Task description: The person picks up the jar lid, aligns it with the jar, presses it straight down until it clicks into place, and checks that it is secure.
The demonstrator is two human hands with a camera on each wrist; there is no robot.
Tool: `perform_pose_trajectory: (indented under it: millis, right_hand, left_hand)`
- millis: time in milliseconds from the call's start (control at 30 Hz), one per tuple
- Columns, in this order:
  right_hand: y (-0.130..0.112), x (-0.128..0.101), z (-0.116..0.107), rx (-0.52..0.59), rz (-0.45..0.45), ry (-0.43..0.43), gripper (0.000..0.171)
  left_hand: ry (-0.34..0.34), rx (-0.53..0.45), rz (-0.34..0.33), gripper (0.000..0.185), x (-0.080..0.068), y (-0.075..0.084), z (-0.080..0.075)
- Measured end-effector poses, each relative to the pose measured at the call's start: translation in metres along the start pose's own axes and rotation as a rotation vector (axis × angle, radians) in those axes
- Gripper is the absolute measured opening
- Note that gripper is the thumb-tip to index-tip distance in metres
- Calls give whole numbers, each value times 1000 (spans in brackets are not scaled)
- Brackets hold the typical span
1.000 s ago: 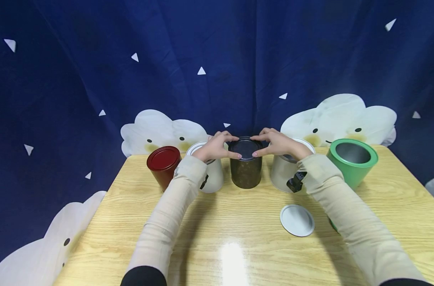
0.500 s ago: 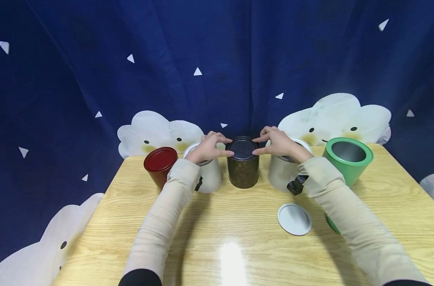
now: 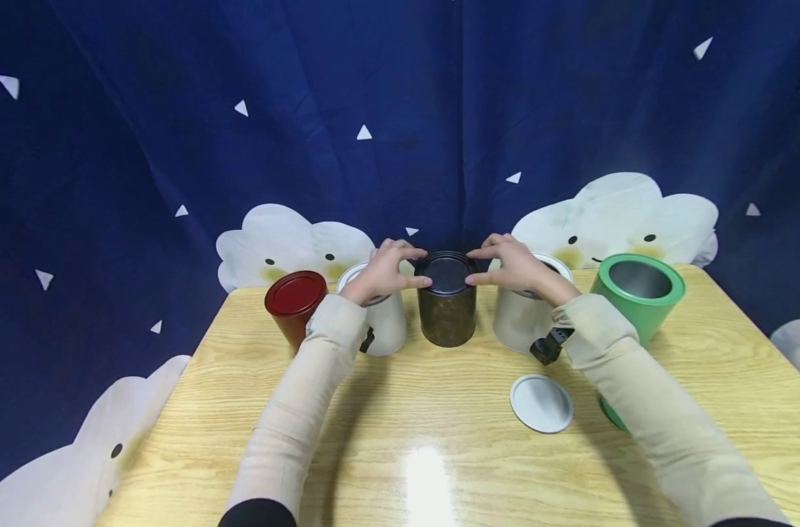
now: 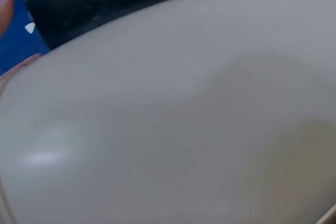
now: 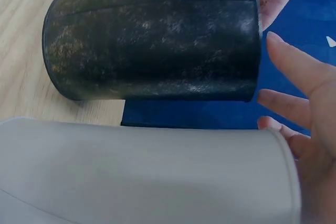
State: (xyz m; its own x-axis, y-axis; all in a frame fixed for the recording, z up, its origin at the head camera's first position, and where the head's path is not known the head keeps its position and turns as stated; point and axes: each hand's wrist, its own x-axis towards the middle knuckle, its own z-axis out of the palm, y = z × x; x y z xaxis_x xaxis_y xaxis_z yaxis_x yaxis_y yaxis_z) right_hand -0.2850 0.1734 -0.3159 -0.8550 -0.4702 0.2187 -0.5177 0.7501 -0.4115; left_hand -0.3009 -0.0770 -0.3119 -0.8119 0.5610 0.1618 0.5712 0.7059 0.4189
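Currently, the left hand (image 3: 388,272) and right hand (image 3: 513,266) are being held wide-fingered at the black lid (image 3: 447,274), probably light, stiff, slick, best gripped edgewise; it is being borne by the dark can (image 3: 448,322) between pale cans (image 3: 386,333).

No legible text, label, brand or number. Checked: dark can (image 3: 447,318), red can (image 3: 297,311) toward 9 o'clock, green can (image 3: 637,307) toward 3.

Dark blue curtain (image 3: 400,88) behind; white triangles (image 3: 364,133), cloud faces (image 3: 613,208) on it; wood-grain table (image 3: 205,410); bright glare (image 3: 429,484).
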Motion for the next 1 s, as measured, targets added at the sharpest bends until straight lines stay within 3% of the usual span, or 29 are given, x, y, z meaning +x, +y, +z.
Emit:
perform_pose_trajectory:
  millis: [233, 633, 1000]
  right_hand:
    - [0, -16, -5, 47, -36, 55, 56]
    - [3, -54, -13, 30, -116, 177, 53]
    - [1, -91, -19, 32, -112, 187, 54]
  left_hand:
    - [84, -37, 89, 58, -10, 8, 2]
    - [154, -110, 241, 60, -29, 24, 16]
    - [213, -135, 321, 63, -43, 41, 33]
